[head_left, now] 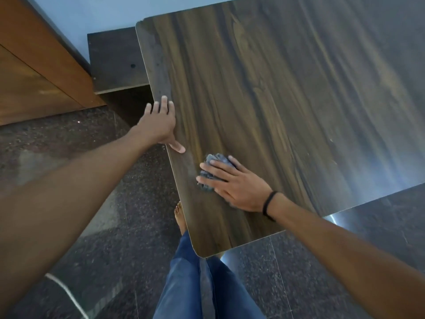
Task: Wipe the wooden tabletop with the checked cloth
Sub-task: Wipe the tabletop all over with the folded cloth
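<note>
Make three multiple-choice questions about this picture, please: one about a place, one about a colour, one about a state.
1. Where does the left hand rest?
A. On the left edge of the dark brown wooden tabletop
B. On the bunched grey-blue checked cloth
C. On the dark speckled stone floor

2. What colour is the thin band on the right wrist?
A. White
B. Black
C. Red

3. How is the cloth held?
A. Hanging loose in the air
B. Folded flat, untouched
C. Pressed to the tabletop under the spread right hand

Answers:
1 A, the fingers and thumb lie on the tabletop's edge.
2 B, the band is plainly black.
3 C, the cloth shows from beneath the fingers, bunched against the wood.
</note>
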The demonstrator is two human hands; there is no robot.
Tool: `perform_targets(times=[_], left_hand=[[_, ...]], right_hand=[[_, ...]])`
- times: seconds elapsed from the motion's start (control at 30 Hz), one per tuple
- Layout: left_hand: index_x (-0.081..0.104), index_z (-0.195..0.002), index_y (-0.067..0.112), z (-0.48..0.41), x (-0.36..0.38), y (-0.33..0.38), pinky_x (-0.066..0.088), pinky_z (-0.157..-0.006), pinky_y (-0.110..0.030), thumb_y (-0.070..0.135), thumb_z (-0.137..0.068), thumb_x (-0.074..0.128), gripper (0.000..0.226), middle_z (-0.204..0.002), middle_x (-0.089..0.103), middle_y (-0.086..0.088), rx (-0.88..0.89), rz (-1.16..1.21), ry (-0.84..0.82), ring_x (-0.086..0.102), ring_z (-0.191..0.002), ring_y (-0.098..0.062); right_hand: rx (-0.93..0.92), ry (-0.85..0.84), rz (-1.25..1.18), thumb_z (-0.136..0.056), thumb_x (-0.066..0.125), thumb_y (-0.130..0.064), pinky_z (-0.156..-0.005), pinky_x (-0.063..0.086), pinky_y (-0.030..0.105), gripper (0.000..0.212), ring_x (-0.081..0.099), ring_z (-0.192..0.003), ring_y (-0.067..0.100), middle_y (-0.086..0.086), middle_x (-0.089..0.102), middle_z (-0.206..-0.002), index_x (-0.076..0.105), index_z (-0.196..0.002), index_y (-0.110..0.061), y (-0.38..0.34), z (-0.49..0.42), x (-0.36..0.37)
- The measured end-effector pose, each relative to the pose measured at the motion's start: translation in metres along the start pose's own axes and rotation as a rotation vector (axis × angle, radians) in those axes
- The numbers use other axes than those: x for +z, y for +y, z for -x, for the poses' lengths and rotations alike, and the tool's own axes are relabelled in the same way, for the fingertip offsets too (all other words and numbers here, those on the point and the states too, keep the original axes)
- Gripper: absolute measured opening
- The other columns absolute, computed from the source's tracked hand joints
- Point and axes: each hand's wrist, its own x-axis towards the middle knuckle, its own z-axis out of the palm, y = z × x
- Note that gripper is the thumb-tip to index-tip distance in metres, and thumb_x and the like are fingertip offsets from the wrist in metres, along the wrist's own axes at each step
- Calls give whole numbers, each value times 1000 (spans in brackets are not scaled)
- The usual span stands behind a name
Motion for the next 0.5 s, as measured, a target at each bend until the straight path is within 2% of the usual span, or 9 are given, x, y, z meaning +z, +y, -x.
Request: perform_targets(times=[0.07,0.13,0.17,0.2,0.3,0.33,0.43,0.47,0.5], left_hand=[[-17,-150,0,0,-2,0,-1,-119,-51,75,-50,76,157,-158,-21,-22,0,46,3,-8,-147,-40],[-18,-150,0,-2,-6,1,-3,-119,-50,74,-48,78,158,-157,-22,-22,-2,64,-5,-9,-147,-41],[-18,-150,0,-2,-7,3,-3,-119,-50,73,-47,79,159,-157,-22,-23,-7,69,-16,-10,-147,-42],[-19,-150,0,-2,-6,4,-3,-119,-50,71,-47,80,159,-157,-23,-23,-12,75,-30,-10,-146,-42],[-19,-150,1,3,-5,7,-4,-120,-49,67,-50,81,156,-157,-23,-22,-33,80,-40,-10,-147,-41],[-18,-150,2,3,-7,7,-4,-120,-49,67,-51,81,156,-158,-23,-21,-36,82,-34,-10,-147,-40],[-16,-151,1,4,-10,6,-3,-120,-50,69,-50,81,155,-159,-19,-22,-22,87,-11,-8,-147,-41],[-14,-152,1,5,-8,6,-3,-119,-50,70,-50,80,155,-159,-18,-22,-22,85,6,-6,-148,-41],[-12,-152,1,7,-6,7,-2,-119,-50,70,-51,80,153,-159,-15,-22,-20,77,20,-4,-148,-40]], right_hand=[[26,19,29,-108,22,-35,-126,5,54,53,4,-157,15,-7,10,-170,17,-161,-38,21,-13,-9],[259,49,-32,-108,26,-34,-124,11,58,54,6,-157,17,-6,11,-170,19,-161,-37,21,-30,-16],[312,59,-63,-108,28,-33,-123,12,60,54,5,-157,18,-5,11,-170,20,-161,-36,12,-29,-13],[270,65,-68,-108,29,-32,-124,11,59,54,4,-157,19,-4,11,-170,19,-161,-36,0,-21,-6],[-47,21,63,-108,27,-33,-126,7,54,54,7,-157,16,-5,12,-170,16,-161,-38,-5,15,7],[-39,27,80,-108,27,-34,-125,5,55,54,8,-157,16,-6,12,-170,15,-161,-39,6,10,1],[393,77,-80,-108,28,-33,-123,10,62,54,6,-157,18,-4,11,-170,18,-161,-36,10,-17,-16],[414,83,-101,-108,29,-33,-123,12,62,54,5,-157,20,-3,11,-170,18,-161,-36,-1,-16,-11],[309,82,-87,-108,29,-32,-124,12,60,54,5,-157,21,-2,10,-170,17,-161,-35,-17,-8,-1]])
